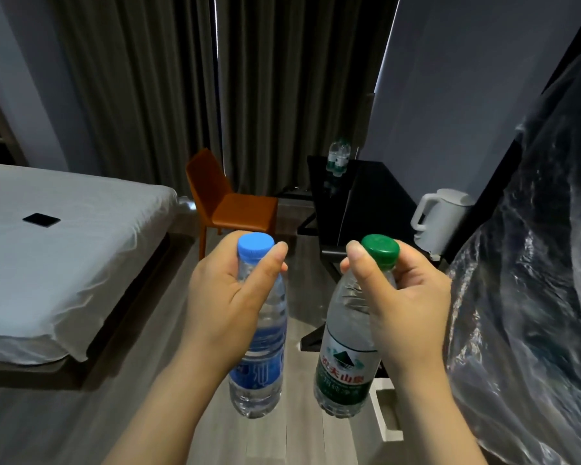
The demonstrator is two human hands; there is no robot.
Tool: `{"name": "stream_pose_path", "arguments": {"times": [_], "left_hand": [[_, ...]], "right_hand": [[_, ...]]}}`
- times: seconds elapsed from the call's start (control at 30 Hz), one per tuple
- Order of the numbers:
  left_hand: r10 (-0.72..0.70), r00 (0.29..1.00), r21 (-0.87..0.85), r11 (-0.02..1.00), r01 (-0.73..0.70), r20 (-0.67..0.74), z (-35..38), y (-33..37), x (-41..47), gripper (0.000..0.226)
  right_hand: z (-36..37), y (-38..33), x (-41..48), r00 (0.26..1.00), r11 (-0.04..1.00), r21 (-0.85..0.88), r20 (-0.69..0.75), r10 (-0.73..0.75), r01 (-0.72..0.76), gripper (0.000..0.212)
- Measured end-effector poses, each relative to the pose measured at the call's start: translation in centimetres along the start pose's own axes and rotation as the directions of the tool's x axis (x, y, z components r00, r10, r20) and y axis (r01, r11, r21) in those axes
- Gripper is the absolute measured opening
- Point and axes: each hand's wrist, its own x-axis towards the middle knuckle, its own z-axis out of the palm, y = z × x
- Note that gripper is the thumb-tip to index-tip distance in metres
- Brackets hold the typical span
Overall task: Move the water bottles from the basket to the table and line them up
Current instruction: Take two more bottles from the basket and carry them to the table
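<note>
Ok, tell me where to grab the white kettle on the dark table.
Take the white kettle by its loop handle, coming in from the orange chair's side. It stands upright with the handle turned that way and open space beside it, so fingers can likely wrap through the loop.

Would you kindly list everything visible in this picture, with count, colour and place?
blue-capped bottle: one, clear, blue label, held by left hand
green-capped bottle: one, clear, green label, held by right hand
far bottles: two, clear, green labels, far end of table
table: one, black, right of centre
kettle: one, white, at the table's near end
chair: one, orange-brown, between bed and table
bed: one, white sheet, left
phone: one, black, on the bed
curtains: grey, back wall
plastic film: clear, right edge
hands: two, bare, each gripping a bottle neck, foreground
</note>
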Motion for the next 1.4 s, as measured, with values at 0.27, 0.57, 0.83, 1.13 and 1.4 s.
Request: {"name": "stream_pose_path", "arguments": {"times": [0.27, 0.57, 0.83, 1.13, 1.4], "left_hand": [[0.024, 1.0, -0.022, 0.999, -0.025, -0.007, 0.3, -7.1, 10.6, 0.034], [0.02, 1.0, -0.042, 0.999, -0.019, 0.021, 0.0, -15.0, 23.5, 0.037], [0.004, 0.998, -0.058, 0.998, -0.001, 0.062, 3.9, -20.7, 31.7, 0.034], [0.033, 0.998, -0.01, 0.999, -0.033, 0.059, 11.5, -24.6, 42.8, 0.032], [-0.048, 0.997, -0.058, 0.997, 0.051, 0.056, 18.0, -27.7, 50.0, 0.026]], "right_hand": [[7.6, 5.6, 8.0, 1.0, 1.0, -0.022, -0.022, -0.003, 0.003, 0.027], [16.9, 11.2, 17.3, 0.999, 0.999, -0.035, -0.046, 0.028, -0.03, 0.029], [20.0, 17.7, 24.8, 0.997, 0.998, -0.047, -0.06, 0.045, -0.048, 0.026], [21.1, 25.5, 37.4, 0.998, 1.0, -0.003, -0.054, 0.026, -0.026, 0.015], [21.0, 31.6, 45.5, 0.998, 0.999, -0.028, -0.051, 0.038, -0.04, 0.014]]}}
